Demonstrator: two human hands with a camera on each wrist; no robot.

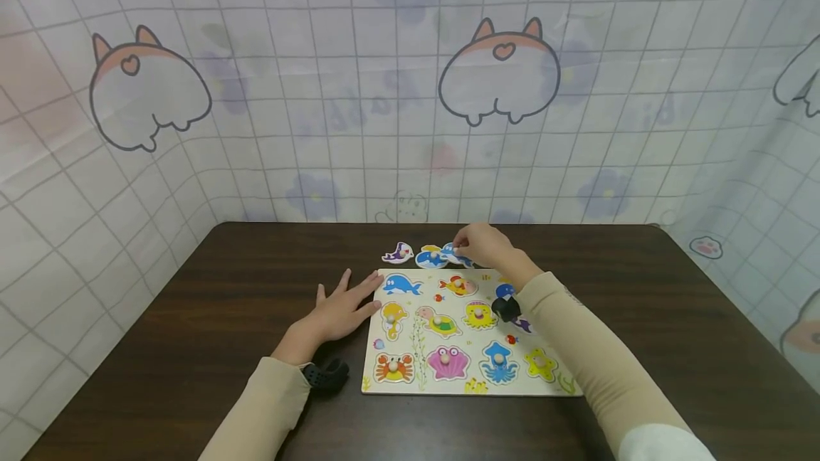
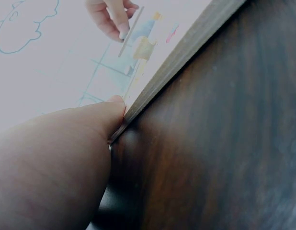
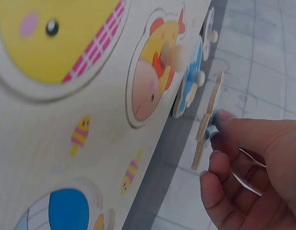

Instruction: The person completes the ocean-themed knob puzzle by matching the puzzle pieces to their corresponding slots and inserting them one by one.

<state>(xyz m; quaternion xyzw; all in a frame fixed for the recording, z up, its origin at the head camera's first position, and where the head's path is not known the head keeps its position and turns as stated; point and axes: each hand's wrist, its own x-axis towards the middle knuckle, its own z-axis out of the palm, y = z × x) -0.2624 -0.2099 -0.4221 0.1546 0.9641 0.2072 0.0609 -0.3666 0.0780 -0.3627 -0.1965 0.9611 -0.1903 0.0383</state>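
Observation:
Behind the far edge of the puzzle board (image 1: 371, 336), my right hand (image 1: 485, 246) pinches a blue puzzle piece (image 1: 456, 256) by its knob. In the right wrist view that piece (image 3: 205, 124) is seen edge-on, clear of the board's edge, with thumb and fingertips at the knob. My left hand (image 1: 342, 313) lies spread at the board's left side, its fingertips at the edge; the left wrist view shows the thumb (image 2: 114, 112) against that edge. A blue whale picture (image 1: 401, 284) without a knob shows at the board's top left corner.
A purple-and-white piece (image 1: 398, 253) and a blue fish-like piece (image 1: 431, 257) lie behind the board. Knobbed pieces sit in the board, among them a crab (image 1: 393, 368), a pink shell (image 1: 448, 363) and a squid (image 1: 499, 363). The dark table (image 1: 192, 319) meets a patterned curtain (image 1: 359, 162).

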